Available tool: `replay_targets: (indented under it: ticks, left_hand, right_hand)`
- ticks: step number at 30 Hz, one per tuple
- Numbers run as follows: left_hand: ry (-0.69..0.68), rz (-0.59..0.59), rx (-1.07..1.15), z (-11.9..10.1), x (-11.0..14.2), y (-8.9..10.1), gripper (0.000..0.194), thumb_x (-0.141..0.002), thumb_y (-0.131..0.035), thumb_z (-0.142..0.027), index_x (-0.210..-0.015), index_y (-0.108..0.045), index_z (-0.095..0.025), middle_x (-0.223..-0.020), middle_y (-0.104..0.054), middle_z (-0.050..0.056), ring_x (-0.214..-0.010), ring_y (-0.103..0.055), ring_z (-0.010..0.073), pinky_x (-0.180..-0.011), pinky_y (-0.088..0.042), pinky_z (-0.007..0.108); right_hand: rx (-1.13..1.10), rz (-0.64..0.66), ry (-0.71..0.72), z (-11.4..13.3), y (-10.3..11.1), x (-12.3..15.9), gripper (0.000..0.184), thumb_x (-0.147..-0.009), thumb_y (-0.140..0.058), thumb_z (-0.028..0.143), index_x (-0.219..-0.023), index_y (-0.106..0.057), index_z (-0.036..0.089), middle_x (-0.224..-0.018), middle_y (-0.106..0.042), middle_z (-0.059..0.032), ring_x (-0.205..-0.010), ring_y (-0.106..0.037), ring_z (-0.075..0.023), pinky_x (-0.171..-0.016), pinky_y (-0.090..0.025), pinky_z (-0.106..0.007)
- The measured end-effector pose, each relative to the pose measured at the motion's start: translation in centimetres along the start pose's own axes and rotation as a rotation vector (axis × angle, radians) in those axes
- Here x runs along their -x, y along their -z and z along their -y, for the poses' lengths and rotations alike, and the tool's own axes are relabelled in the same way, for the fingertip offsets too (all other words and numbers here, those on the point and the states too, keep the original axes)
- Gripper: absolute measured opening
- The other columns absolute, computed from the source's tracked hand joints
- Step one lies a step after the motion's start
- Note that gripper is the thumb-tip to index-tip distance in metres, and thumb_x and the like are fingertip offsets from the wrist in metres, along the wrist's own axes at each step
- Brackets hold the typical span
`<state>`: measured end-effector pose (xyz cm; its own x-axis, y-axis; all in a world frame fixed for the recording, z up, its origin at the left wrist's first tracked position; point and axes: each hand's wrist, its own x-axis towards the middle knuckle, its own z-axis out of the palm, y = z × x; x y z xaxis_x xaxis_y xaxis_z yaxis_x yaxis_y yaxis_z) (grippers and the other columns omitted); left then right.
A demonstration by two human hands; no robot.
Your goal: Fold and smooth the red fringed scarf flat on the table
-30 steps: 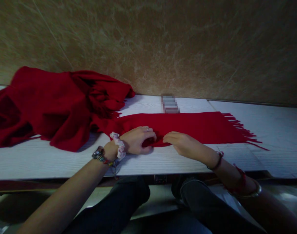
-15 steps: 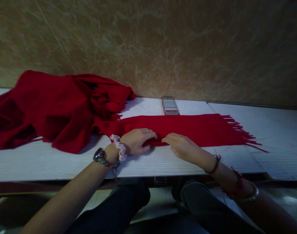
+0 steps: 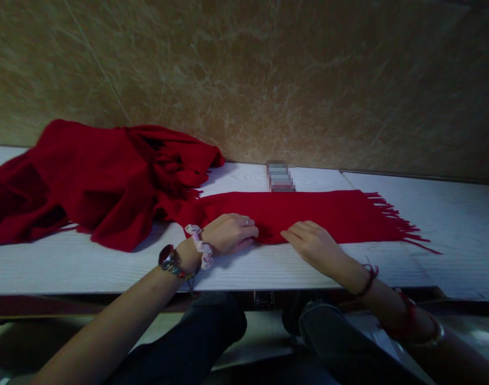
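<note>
A red fringed scarf [image 3: 308, 214] lies in a flat folded band along the white tabletop, its tassels [image 3: 397, 219] pointing right. My left hand [image 3: 230, 234], wearing a ring, is closed on the scarf's near edge around the middle of the view; its thumb is partly hidden. A short way to the right, my right hand [image 3: 311, 241] pinches the same edge with bent fingers. At the left is a crumpled heap of red cloth [image 3: 96, 187] with some fringe. Whether the heap and the band are one piece, I cannot tell.
The white wood-grain table [image 3: 108, 272] runs along a brown marbled wall [image 3: 244, 80]. A small blurred-out rectangular object [image 3: 280, 176] lies behind the scarf, close to the wall. My legs [image 3: 212, 337] are below the table's front edge.
My right hand has slid slightly right along the scarf's near edge, widening the gap between my hands. The edge between them now lies flatter. My left hand stays nearly in place.
</note>
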<state>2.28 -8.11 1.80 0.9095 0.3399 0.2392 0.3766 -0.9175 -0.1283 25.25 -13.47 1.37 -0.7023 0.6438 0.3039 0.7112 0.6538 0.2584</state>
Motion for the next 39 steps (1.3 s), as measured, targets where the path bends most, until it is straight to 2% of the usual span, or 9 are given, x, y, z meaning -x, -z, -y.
replay_targets:
  ticks: [7,11,14,19,23,28,31,35,39]
  left_hand:
    - [-0.009,0.005,0.032,-0.1,-0.1,0.2,0.007,-0.076,-0.053,-0.015,-0.081,-0.057,-0.017,-0.078,-0.058,0.001,-0.071,-0.052,0.0133,-0.065,-0.042,0.024]
    - [0.015,0.047,0.037,-0.1,-0.1,0.5,0.011,-0.074,-0.053,-0.013,-0.082,-0.058,-0.018,-0.08,-0.057,0.002,-0.074,-0.052,0.0137,-0.066,-0.042,0.024]
    - [0.04,0.094,0.055,-0.1,-0.1,0.7,0.013,-0.075,-0.052,-0.015,-0.085,-0.059,-0.019,-0.081,-0.057,0.001,-0.076,-0.052,0.0141,-0.067,-0.042,0.024]
    - [0.064,0.184,0.12,-0.3,0.1,1.1,0.021,-0.075,-0.05,-0.017,-0.094,-0.059,-0.019,-0.089,-0.057,0.002,-0.078,-0.053,0.0138,-0.067,-0.043,0.024]
    - [0.02,0.243,-0.021,-0.6,0.3,1.9,0.031,-0.074,-0.048,-0.009,-0.101,-0.057,-0.022,-0.091,-0.056,0.003,-0.081,-0.052,0.0153,-0.066,-0.042,0.025]
    - [0.045,0.291,-0.169,-1.2,0.3,2.6,0.028,-0.083,-0.039,-0.01,-0.102,-0.056,-0.022,-0.094,-0.057,0.006,-0.087,-0.051,0.0179,-0.067,-0.041,0.028]
    - [0.119,0.388,-0.096,-2.2,0.3,2.7,0.04,-0.077,-0.043,-0.005,-0.111,-0.05,-0.023,-0.107,-0.054,0.006,-0.094,-0.051,0.0175,-0.075,-0.042,0.028]
    - [0.319,0.545,-0.014,-3.3,0.3,3.0,0.066,-0.065,-0.044,0.003,-0.125,-0.039,-0.026,-0.121,-0.046,0.006,-0.099,-0.052,0.0188,-0.074,-0.046,0.028]
    - [0.429,0.598,0.011,-3.6,0.3,3.8,0.073,-0.064,-0.043,0.004,-0.129,-0.035,-0.027,-0.128,-0.042,0.006,-0.1,-0.053,0.0207,-0.071,-0.048,0.028]
  right_hand:
    - [0.034,-0.106,0.028,-0.5,-0.7,0.4,0.021,-0.084,-0.043,0.011,-0.069,-0.058,0.016,-0.067,-0.055,-0.0039,-0.065,-0.044,-0.0158,-0.061,-0.031,-0.029]
    - [0.015,-0.11,0.046,-0.4,-0.5,0.3,0.024,-0.085,-0.04,0.011,-0.067,-0.056,0.016,-0.066,-0.052,-0.0037,-0.064,-0.041,-0.0153,-0.061,-0.031,-0.029]
    - [-0.008,-0.076,0.088,-0.6,-0.4,0.5,0.022,-0.085,-0.04,0.01,-0.072,-0.058,0.015,-0.071,-0.054,-0.0049,-0.067,-0.043,-0.0154,-0.062,-0.033,-0.03]
    - [-0.083,-0.005,0.172,-1.4,-0.2,1.2,0.021,-0.086,-0.04,0.011,-0.094,-0.059,0.014,-0.088,-0.058,-0.0082,-0.079,-0.048,-0.017,-0.069,-0.04,-0.03]
    - [-0.102,0.022,0.181,-1.8,-0.2,1.7,0.024,-0.087,-0.038,0.012,-0.1,-0.057,0.014,-0.091,-0.058,-0.0087,-0.082,-0.049,-0.017,-0.072,-0.043,-0.031]
    - [-0.144,0.039,0.137,-1.7,-0.3,1.7,0.023,-0.088,-0.038,0.017,-0.097,-0.059,0.015,-0.089,-0.057,-0.0082,-0.08,-0.049,-0.0167,-0.071,-0.044,-0.031]
    - [-0.165,0.042,0.135,-1.8,-0.3,1.5,0.024,-0.088,-0.038,0.017,-0.097,-0.06,0.014,-0.089,-0.057,-0.0086,-0.08,-0.049,-0.0167,-0.071,-0.044,-0.03]
    - [-0.193,0.055,0.128,-2.1,-0.4,1.5,0.025,-0.088,-0.038,0.015,-0.098,-0.06,0.015,-0.088,-0.058,-0.0083,-0.079,-0.049,-0.0163,-0.069,-0.044,-0.029]
    - [-0.215,0.061,0.129,-2.3,-0.5,1.5,0.027,-0.087,-0.037,0.013,-0.1,-0.061,0.016,-0.089,-0.058,-0.0083,-0.08,-0.05,-0.0159,-0.07,-0.044,-0.03]
